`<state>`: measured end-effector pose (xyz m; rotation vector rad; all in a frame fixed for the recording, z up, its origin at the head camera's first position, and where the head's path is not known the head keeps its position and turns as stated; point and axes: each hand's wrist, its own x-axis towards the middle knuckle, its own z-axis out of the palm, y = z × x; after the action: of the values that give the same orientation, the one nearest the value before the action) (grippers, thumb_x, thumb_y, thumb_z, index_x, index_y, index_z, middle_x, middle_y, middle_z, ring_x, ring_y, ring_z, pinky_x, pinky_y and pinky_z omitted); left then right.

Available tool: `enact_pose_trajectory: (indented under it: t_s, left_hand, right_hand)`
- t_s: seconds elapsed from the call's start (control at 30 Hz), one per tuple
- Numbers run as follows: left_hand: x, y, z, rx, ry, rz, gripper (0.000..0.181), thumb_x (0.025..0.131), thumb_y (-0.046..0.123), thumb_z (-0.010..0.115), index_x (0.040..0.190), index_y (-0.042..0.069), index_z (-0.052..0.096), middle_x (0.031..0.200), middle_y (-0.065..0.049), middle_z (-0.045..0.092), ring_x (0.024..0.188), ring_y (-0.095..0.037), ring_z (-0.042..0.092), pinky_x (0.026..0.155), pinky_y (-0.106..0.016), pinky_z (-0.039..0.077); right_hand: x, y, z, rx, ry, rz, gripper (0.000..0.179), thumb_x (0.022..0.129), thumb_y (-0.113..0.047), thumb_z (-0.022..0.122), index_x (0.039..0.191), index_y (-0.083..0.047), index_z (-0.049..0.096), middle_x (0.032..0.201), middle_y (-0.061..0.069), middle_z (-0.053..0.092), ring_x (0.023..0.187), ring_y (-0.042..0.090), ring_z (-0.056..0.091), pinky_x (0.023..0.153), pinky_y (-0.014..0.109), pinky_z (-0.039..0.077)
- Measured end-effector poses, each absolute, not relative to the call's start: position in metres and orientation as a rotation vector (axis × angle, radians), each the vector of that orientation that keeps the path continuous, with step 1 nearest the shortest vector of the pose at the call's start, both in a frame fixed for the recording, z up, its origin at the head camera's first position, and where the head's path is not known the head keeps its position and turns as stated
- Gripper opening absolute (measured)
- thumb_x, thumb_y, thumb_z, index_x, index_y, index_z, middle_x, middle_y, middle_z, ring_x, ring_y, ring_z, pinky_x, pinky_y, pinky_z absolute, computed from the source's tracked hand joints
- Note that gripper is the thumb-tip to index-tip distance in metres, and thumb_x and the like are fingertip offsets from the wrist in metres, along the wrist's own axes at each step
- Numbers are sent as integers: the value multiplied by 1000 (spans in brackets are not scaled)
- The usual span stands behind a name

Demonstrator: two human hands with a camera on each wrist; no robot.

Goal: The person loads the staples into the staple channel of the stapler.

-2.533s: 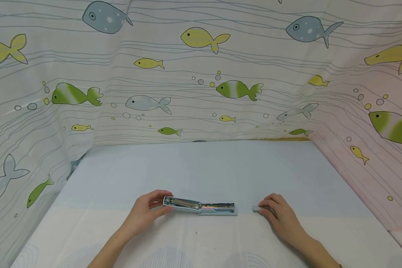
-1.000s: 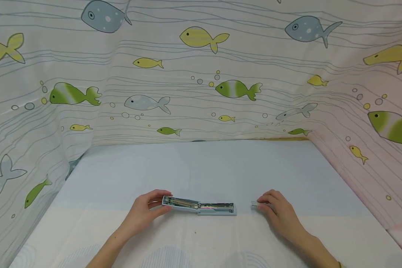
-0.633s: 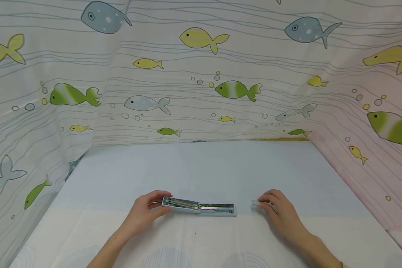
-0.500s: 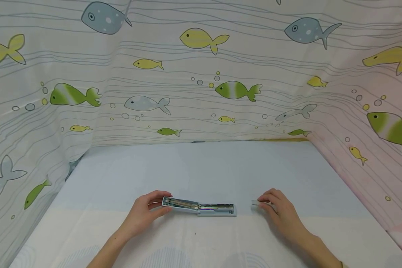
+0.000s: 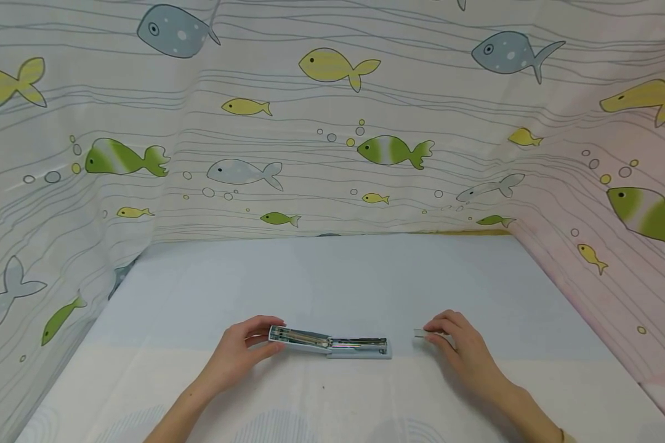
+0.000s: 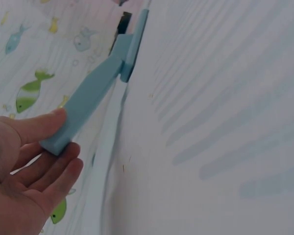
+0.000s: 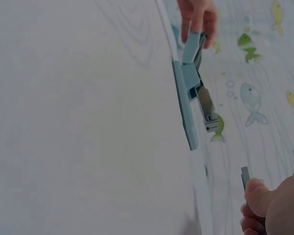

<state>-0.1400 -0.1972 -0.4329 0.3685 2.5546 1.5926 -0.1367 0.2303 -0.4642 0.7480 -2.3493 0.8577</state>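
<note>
Folded wide open, a pale-blue plastic stapler with metal rails (image 5: 330, 349) sits on the smooth white and light-blue table covering (image 5: 321, 283), its base flat and its upper arm tilted up. The left hand (image 5: 236, 347) pinches that arm's end, thumb against fingers. Off the base's far end, apart from it, the right hand (image 5: 465, 352) nips a short, thin grey strip (image 5: 419, 334) in the air. Pale fish-printed sheeting (image 5: 310, 135) hangs around us.

place: screened-off nook, room type unclear | fish-print sheeting (image 5: 316, 175), 3 sides | cloth-covered table (image 5: 288, 277)
</note>
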Motion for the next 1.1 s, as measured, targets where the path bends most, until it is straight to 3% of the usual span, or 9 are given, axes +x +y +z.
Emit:
enact_pose_trajectory:
  t_s: [1.1]
  left_hand:
    - [-140,-197,-434,374,2560,1594,41,85,21,81,122,11,66,120,-7,68,108,-19,68,94,-24,57]
  right_hand:
    - [-142,206,-458,766,-2333,927,27,76,3,82,95,-11,70,97,-9,61,89,8,55,79,8,44]
